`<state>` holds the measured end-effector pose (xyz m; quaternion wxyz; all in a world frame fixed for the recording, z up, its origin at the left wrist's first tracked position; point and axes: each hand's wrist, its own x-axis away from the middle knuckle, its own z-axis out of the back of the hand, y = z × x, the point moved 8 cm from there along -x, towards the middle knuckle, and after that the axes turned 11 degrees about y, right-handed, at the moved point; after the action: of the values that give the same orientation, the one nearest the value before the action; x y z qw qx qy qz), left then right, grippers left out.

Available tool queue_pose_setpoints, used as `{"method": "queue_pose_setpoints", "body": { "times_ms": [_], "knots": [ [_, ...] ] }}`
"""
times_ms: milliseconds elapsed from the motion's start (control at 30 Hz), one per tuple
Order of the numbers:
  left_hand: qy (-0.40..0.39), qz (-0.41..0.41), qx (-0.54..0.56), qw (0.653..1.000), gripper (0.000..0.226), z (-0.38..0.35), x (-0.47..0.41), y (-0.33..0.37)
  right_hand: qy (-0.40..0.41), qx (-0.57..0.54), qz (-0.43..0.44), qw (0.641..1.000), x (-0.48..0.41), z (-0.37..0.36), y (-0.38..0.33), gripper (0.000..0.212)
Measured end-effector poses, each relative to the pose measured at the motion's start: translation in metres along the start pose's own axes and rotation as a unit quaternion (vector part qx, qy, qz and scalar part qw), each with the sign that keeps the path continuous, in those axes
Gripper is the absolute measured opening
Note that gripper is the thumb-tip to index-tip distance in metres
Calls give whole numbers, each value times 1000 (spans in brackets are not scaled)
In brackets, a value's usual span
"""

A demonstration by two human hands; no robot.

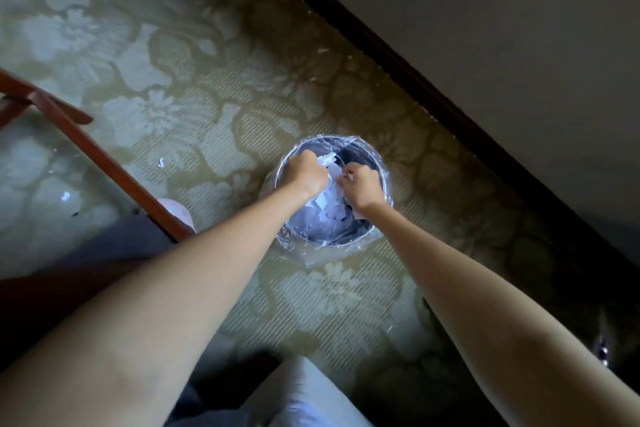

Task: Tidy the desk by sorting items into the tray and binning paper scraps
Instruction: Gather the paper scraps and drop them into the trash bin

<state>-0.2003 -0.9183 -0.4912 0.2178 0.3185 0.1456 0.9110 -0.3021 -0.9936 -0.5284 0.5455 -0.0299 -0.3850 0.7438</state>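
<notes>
At centre frame, my left hand point(304, 172) and right hand point(362, 185) hang closed around white paper scraps point(327, 163) directly over the lined bin point(384, 180), so they should fall inside, while stray bits point(161, 162) lie on the carpet point(214, 87) at left.

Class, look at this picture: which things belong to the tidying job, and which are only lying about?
Part of the job: left hand; right hand; paper scraps; lined bin; stray scraps on the carpet.

Only about: chair frame; patterned carpet; dark skirting board.
</notes>
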Motion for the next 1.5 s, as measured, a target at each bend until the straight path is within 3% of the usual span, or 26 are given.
{"method": "queue_pose_setpoints", "body": {
  "times_ms": [267,400,567,800,1033,1267,1500],
  "knots": [
    [-8,14,46,999,29,-25,-40,-2,-24,48,-5,999,-35,-25,14,19],
    [-51,-18,56,997,50,-37,-41,-12,-56,82,-6,995,-39,-34,18,24],
    [-79,-31,27,996,58,-38,-32,-26,-108,103,6,989,-29,-40,14,30],
    [-93,-59,-2,994,62,-14,-9,-26,-155,149,9,977,-3,-29,0,57],
    [-16,-67,-57,996,51,59,31,-16,-109,243,94,959,31,4,-41,43],
    [148,-126,-114,974,42,180,89,18,46,305,265,913,81,70,-151,38],
    [326,-139,-118,928,41,317,192,12,190,246,411,857,185,135,-292,32]
  ]
}}
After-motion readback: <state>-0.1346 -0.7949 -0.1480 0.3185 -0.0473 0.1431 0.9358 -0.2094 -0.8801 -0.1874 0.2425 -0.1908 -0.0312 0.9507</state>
